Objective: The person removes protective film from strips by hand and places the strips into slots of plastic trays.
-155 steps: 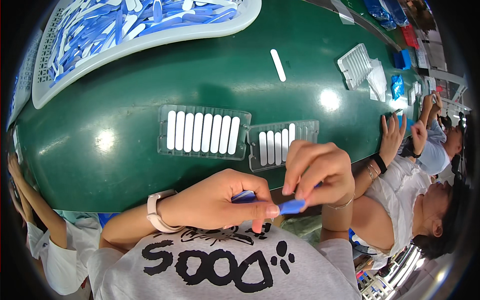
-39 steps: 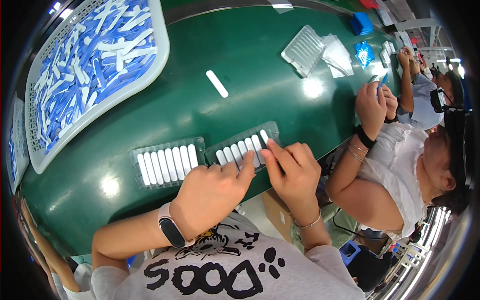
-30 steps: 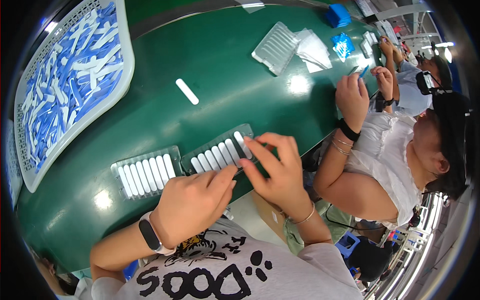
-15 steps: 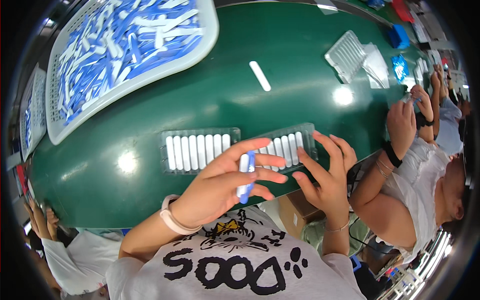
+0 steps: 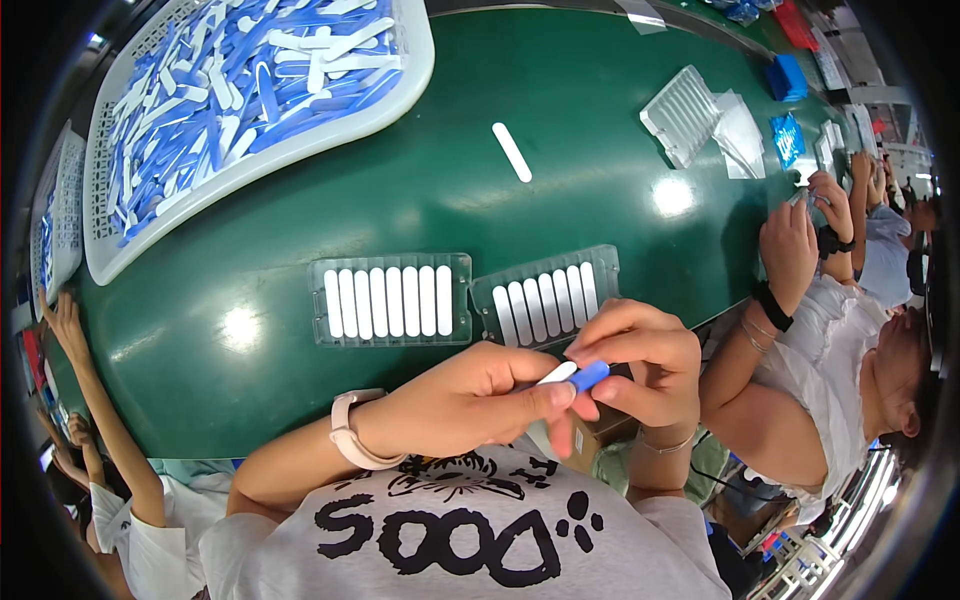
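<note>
My left hand (image 5: 475, 395) grips a small blue-and-white stick (image 5: 590, 377) with rounded ends; its white part lies beside the blue. Around the far end of the same stick, my right hand (image 5: 655, 365) is closed with thumb and fingertips. Both hands meet in front of me at the table's near edge. Just beyond them lie two clear plastic trays: the left tray (image 5: 462, 300) and the slightly tilted right tray (image 5: 610, 285). Each holds several white sticks (image 5: 388, 302) side by side. Whether the held stick is one piece or two, I cannot tell.
A white basket (image 5: 425, 55) heaped with blue and white sticks stands at the far left, a second basket (image 5: 70, 215) beside it. One loose white stick (image 5: 511, 152) lies mid-table. An unfilled clear tray (image 5: 680, 115) lies at the far right. Other people work at both sides.
My hands have come together: the left moved right with the stick and turned it, and the right closed onto its end. Both trays are now uncovered. At the left, another person's arm reaches forward.
</note>
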Available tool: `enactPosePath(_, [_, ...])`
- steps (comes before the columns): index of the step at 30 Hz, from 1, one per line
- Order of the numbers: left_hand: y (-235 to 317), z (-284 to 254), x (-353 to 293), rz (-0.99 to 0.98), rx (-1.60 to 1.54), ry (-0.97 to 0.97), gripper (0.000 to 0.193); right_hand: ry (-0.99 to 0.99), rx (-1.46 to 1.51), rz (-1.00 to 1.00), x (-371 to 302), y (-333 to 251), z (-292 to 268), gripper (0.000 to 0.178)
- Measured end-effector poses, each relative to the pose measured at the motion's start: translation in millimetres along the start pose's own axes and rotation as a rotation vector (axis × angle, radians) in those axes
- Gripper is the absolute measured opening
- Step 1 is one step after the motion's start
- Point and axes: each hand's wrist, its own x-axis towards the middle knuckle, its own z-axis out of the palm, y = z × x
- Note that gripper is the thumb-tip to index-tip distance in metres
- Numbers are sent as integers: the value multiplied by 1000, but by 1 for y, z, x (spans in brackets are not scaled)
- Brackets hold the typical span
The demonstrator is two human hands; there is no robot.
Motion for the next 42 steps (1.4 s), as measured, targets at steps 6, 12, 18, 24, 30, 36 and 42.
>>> enactPosePath(6, [-8,2,-1,38,116,54,37,123,149,-116,12,4,-14,6])
enactPosePath(12, [-5,-2,-15,114,470,276,35,53,-551,103,28,13,-52,13])
enactPosePath(18, [-2,-26,-66,396,659,841,32,30,-589,254,32,8,-55,26])
enactPosePath(24, [-2,-52,-111,278,1079,1336,30,18,-619,338,30,-2,-49,38])
enactPosePath(30, [-16,-42,-105,182,1005,1225,23,-218,-844,221,9,-13,-37,86])
enactPosePath(36, [-4,-43,-72,425,1373,1084,26,-92,-952,200,20,-16,-51,84])
enactPosePath(42, [18,-34,-44,339,1455,823,34,56,-1129,-30,78,-27,-37,31])
